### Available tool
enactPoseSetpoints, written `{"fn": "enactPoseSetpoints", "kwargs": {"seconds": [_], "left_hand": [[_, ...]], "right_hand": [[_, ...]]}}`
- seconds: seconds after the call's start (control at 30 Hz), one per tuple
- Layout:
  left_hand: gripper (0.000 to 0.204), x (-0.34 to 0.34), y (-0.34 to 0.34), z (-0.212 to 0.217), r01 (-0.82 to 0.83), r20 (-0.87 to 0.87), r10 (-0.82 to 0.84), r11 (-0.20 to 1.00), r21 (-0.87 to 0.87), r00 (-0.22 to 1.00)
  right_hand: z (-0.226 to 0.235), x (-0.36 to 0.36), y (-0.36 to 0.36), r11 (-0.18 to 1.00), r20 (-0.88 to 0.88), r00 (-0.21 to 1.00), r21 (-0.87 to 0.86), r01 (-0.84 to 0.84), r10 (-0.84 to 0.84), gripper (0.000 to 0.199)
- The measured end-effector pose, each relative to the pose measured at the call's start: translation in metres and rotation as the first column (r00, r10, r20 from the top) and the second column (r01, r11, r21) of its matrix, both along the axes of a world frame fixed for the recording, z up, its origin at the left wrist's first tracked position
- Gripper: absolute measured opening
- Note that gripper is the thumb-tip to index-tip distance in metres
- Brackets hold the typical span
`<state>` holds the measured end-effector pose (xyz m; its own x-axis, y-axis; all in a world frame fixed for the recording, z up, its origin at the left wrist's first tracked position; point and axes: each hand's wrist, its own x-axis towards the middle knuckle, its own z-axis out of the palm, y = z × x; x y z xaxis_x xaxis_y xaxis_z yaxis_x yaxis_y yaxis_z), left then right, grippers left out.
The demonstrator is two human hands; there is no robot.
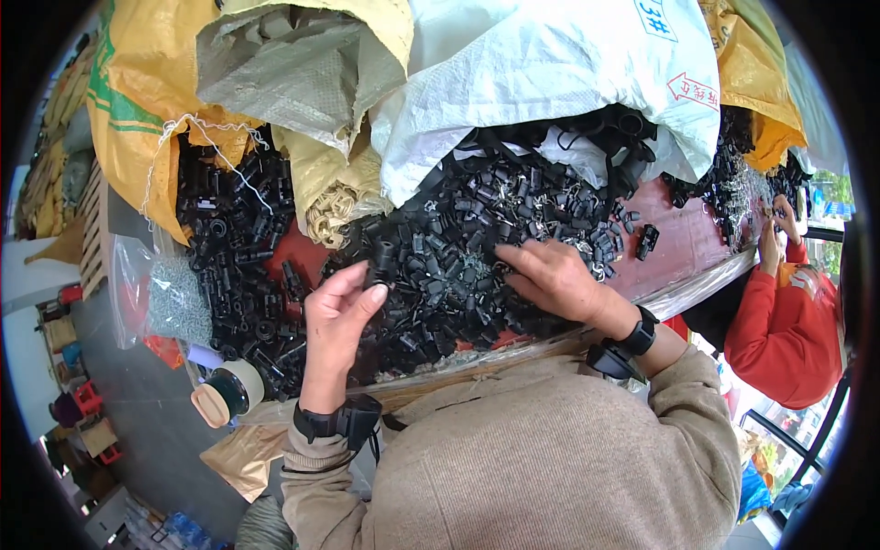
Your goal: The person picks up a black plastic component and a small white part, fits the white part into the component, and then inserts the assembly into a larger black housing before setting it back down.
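My left hand is closed on a black cylindrical plastic part, held upright between thumb and fingers just above the table. Over a heap of small black plastic pieces, my right hand reaches in from the right. Its fingers are stretched forward and slightly apart, the tips at the heap's surface, and no piece shows between them. To the left lies a second pile of black plastic parts, some ring-shaped or tubular. Each of my wrists wears a black strapped device.
Behind the heap stand a white woven sack, a yellow sack and a small bag of beige pieces. Clear bagged screws and a lidded jar sit at the left edge. A person in red works at right.
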<state>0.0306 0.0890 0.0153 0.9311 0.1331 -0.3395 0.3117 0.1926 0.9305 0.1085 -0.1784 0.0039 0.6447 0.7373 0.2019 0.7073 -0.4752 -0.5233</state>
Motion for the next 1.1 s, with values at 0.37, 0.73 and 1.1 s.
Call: {"fn": "enactPoseSetpoints", "kwargs": {"seconds": [0.37, 0.73, 1.1], "left_hand": [[0.035, 0.006, -0.005, -0.001, 0.024, -0.058, -0.022, 0.999, 0.044, 0.998], [0.031, 0.031, 0.019, -0.007, -0.029, 0.103, -0.087, 0.610, 0.792, 0.991], [0.031, 0.041, 0.019, 0.003, 0.162, 0.002, -0.221, 0.719, 0.675, 0.975]], "right_hand": [[0.005, 0.040, -0.001, 0.991, 0.022, 0.992, -0.034, 0.126, -0.126, 0.025], [0.002, 0.032, 0.002, 0.995, -0.008, 0.995, -0.006, 0.100, -0.100, 0.022], [-0.011, 0.028, -0.021, 0.986, 0.041, 0.985, 0.032, 0.165, -0.166, 0.018]]}}
